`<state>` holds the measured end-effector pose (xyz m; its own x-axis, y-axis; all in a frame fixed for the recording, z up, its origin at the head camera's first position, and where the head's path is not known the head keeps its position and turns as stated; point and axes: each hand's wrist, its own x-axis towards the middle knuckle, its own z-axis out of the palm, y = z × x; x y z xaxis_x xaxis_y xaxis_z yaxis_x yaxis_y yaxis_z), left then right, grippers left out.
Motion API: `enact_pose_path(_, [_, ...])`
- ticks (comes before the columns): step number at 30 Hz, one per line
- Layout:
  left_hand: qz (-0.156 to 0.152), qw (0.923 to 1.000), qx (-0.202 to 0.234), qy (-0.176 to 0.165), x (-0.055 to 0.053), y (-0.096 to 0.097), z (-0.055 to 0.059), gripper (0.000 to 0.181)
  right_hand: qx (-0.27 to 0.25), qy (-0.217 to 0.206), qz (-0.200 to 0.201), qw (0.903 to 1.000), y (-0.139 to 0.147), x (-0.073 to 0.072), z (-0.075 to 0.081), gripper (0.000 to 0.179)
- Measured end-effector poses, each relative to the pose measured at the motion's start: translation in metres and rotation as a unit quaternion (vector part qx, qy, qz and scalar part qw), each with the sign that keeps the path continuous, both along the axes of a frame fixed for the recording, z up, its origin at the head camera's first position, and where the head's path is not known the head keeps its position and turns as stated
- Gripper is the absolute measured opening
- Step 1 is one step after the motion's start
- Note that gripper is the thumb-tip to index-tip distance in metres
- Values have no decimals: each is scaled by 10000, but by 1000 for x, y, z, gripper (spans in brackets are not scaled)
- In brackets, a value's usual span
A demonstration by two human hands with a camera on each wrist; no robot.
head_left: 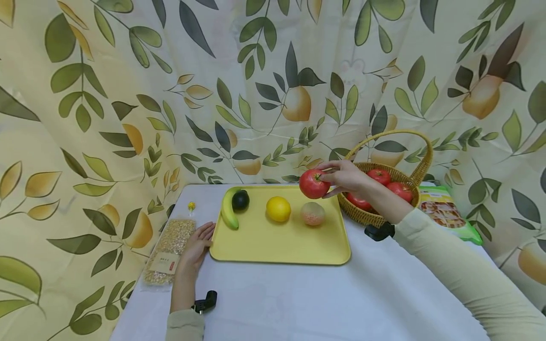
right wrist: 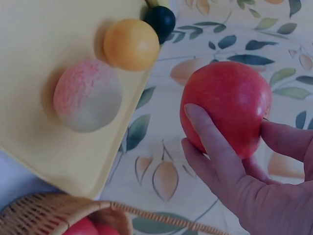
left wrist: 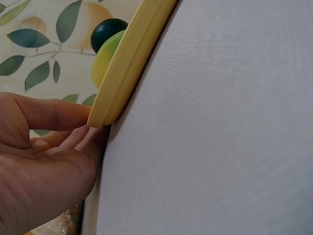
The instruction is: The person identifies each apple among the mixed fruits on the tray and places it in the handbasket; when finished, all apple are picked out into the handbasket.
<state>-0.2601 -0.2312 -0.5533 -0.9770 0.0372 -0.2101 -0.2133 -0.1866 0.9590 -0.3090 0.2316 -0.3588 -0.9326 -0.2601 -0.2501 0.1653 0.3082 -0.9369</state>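
A red apple point(head_left: 313, 183) is held by my right hand point(head_left: 347, 179) above the back right of a yellow tray point(head_left: 277, 246). In the right wrist view the thumb and fingers point(right wrist: 212, 142) pinch the apple from its sides. On the tray lie a banana point(head_left: 229, 208), a dark green round fruit point(head_left: 241, 200), a yellow-orange round fruit point(head_left: 278, 209) and a pinkish peach-like fruit point(head_left: 313, 213). The left hand point(head_left: 197, 248) grips the tray's front left rim, as the left wrist view shows its digits point(left wrist: 68, 115) against the rim.
A wicker basket point(head_left: 362, 217) with a tall handle holds several red apples, just right of the tray. Behind it lies a green package point(head_left: 448, 213). Left of the tray are a clear bag of grains point(head_left: 172, 241) and a small yellow object point(head_left: 191, 206). A patterned curtain point(head_left: 273, 94) hangs behind.
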Motion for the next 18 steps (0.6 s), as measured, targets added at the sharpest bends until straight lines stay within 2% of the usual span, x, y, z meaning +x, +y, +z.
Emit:
enact_pose_path(12, [33,10000,-47,-65,1,0,1,75,-101,-10,-233,9997,35,7,-5,55])
enact_pose_path(18, [52,10000,-76,-35,2,1,1,75,300,59,-310,9991,52,14,-5,56])
